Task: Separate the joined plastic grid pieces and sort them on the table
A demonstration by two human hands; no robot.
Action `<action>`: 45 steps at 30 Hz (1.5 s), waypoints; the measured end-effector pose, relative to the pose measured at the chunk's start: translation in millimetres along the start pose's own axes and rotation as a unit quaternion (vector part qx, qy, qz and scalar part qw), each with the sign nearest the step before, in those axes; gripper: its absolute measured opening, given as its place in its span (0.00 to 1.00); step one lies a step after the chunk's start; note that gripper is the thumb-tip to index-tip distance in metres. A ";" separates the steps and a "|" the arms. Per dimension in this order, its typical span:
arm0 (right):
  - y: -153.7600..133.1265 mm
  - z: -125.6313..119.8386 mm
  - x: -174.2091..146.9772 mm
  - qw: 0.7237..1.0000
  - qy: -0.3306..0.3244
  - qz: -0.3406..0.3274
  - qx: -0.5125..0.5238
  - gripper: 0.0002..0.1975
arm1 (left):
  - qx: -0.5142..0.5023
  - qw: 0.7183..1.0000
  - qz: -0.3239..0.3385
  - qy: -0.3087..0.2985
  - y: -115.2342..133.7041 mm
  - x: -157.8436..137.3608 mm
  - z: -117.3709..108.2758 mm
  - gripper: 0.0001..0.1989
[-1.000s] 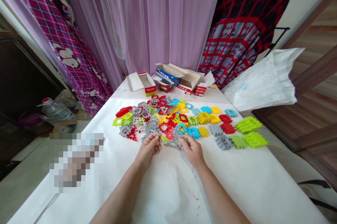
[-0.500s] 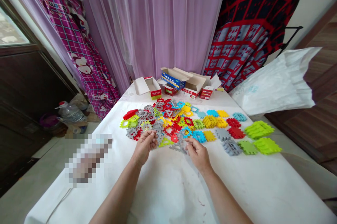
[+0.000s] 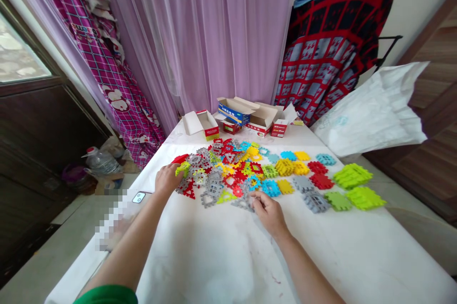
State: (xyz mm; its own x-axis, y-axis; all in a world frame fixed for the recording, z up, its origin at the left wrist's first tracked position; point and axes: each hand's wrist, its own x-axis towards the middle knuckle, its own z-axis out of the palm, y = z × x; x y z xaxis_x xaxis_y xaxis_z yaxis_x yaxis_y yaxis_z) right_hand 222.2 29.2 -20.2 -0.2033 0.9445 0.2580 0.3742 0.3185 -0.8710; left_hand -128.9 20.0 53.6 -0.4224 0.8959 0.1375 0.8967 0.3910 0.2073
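Note:
My left hand [image 3: 167, 179] is at the left edge of a pile of toothed plastic building pieces [image 3: 216, 177]. Its fingers are closed on a lime-green building piece [image 3: 183, 168], partly covered by the hand. A red piece [image 3: 179, 158] lies just behind it. At the pile's near edge, my right hand [image 3: 266, 206] has thumb and fingers pinched on a grey building piece [image 3: 246, 188]. A flat grey triangular piece [image 3: 242, 205] lies beside those fingertips. Red, grey, yellow, blue and lime pieces overlap in the pile.
To the right stand sorted stacks: lime [image 3: 364, 197], grey [image 3: 316, 201], red [image 3: 321, 180] and yellow [image 3: 284, 167]. Open cardboard boxes [image 3: 233, 112] line the back. A phone [image 3: 139, 197] lies at the left table edge. A white bag [image 3: 371, 108] is at the far right.
My left hand has moved left from the front of the pile onto the lime-green piece at its left end. My right hand stays nearly in place. The view has shifted slightly.

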 end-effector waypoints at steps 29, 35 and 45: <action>-1.6 1.6 1.8 1.000 -0.020 0.002 -0.007 0.15 | -0.505 0.849 -0.080 -0.134 62.4 -43.5 2.7 0.27; -2.5 1.5 1.5 0.999 -0.001 0.004 0.035 0.14 | -0.593 0.771 -0.079 -0.217 117.3 -84.2 30.0 0.23; 6.8 4.7 6.2 0.986 0.016 0.030 0.163 0.13 | -0.595 0.760 -0.041 -0.258 155.2 -109.6 52.7 0.22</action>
State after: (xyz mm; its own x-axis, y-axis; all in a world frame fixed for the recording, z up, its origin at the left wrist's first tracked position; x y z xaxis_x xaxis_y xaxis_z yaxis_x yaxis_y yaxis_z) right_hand 219.3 36.8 -26.5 -0.1586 0.9646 0.2109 0.0719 0.2243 -0.9718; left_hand 63.6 -6.4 19.7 -0.0866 0.9623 -0.2577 -0.0148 0.2574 0.9662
